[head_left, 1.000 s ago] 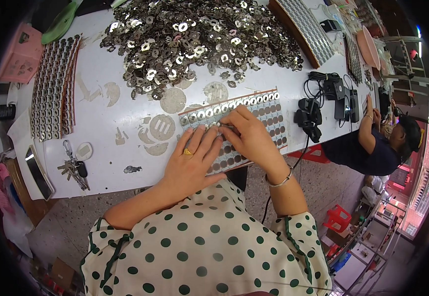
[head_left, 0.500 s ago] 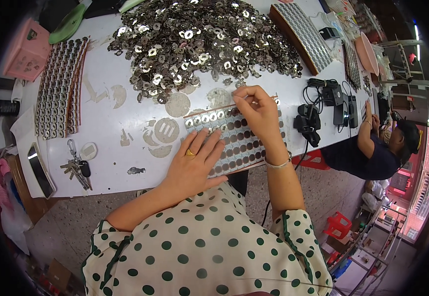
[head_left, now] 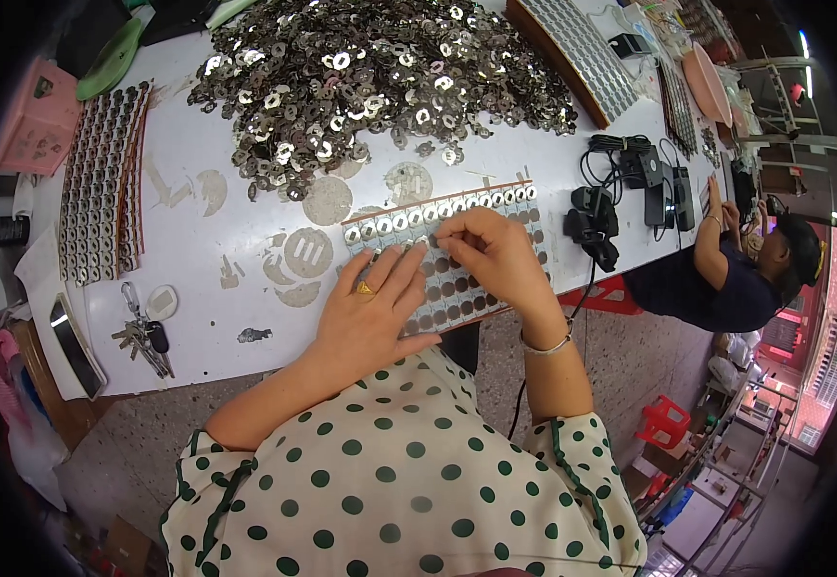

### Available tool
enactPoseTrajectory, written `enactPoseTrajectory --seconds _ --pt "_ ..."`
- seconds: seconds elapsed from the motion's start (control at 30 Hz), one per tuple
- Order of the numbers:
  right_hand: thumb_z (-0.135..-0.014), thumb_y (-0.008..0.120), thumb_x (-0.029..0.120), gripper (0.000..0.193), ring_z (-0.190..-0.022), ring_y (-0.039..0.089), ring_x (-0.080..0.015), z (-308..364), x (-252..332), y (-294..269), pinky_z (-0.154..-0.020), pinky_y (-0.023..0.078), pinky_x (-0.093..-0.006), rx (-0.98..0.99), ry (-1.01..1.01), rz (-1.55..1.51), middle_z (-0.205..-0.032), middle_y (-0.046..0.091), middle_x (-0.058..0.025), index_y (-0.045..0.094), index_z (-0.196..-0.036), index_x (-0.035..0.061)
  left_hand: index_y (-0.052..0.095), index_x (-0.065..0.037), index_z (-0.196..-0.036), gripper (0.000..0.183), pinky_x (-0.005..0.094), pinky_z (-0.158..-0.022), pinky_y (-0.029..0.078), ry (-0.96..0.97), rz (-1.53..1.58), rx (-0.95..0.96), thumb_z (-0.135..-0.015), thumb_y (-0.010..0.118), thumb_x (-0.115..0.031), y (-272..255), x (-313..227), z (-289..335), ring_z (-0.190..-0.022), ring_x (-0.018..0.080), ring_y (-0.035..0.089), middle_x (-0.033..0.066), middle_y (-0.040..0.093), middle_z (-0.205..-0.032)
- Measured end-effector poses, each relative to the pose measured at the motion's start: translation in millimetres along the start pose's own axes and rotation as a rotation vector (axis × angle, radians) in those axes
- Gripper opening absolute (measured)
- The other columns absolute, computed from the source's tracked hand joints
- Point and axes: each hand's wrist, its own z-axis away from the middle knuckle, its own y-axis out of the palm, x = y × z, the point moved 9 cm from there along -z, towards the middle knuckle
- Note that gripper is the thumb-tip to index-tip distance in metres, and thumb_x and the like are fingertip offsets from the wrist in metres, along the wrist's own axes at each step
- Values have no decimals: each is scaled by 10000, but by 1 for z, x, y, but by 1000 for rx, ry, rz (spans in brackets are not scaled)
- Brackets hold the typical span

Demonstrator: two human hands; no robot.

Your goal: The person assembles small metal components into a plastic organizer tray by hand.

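Observation:
A flat board [head_left: 476,300] lies near the table's front edge, covered with rows of round dark spots. Small shiny metal pieces with cut-out centres [head_left: 428,213] fill its far row. My left hand [head_left: 372,303], a gold ring on one finger, rests over the board's left part with its fingers stretched out; its fingertips touch the second row. Beside those fingertips, my right hand [head_left: 491,255] has thumb and forefinger pinched low over the same row. Whatever they grip is hidden. Beyond the board rises a big heap of loose metal pieces [head_left: 370,87].
Finished-looking stacked boards [head_left: 101,188] stand at left, another stack [head_left: 572,58] at far right. Keys [head_left: 149,341] and a phone [head_left: 76,337] lie front left. Black cabled devices [head_left: 592,221] sit right of the board. A co-worker [head_left: 741,274] sits at the table's right.
My right hand has moved from the board's far edge toward me and left, close to my left fingertips. My left hand stays on the board. The whole view has shifted slightly.

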Motion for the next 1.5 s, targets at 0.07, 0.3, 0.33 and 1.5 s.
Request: enactPoseTrajectory --seconds 0.07,0.3,0.33,1.5 --pt "-898 735 5 106 -643 552 -40 -1 -6 0 -571 453 -224 21 12 -13 -762 647 13 734 -1002 27 653 -17 -1205 712 477 -1143 328 8 -24 -10 -790 747 -588 -1 -1 0 -1342 284 474 108 504 -1513" --pt "-897 757 35 105 -658 545 -55 -1 -9 8 -583 454 -237 50 24 -36 -789 649 -1 741 -1001 31 657 -22 -1207 707 483 -1139 337 -1 -53 -6 -786 754 -581 2 -2 0 -1330 287 480 107 506 -1512" --pt "-897 757 35 105 -658 545 -55 -1 -9 9 -583 454 -237 50 25 -37 -789 649 -1 741 -1001 31 658 -23 -1207 704 484 -1141 336 1 -53 -5 -786 755 -579 2 -2 0 -1329 288 481 107 508 -1511" --pt "-852 751 68 205 -753 646 -281 -16 6 -15 -667 522 -389 -52 -104 156 -888 665 -110 694 -1048 47 681 -66 -1166 556 465 -1165 294 -14 -36 -46 -841 716 -515 3 1 3 -1347 261 465 95 510 -1509"
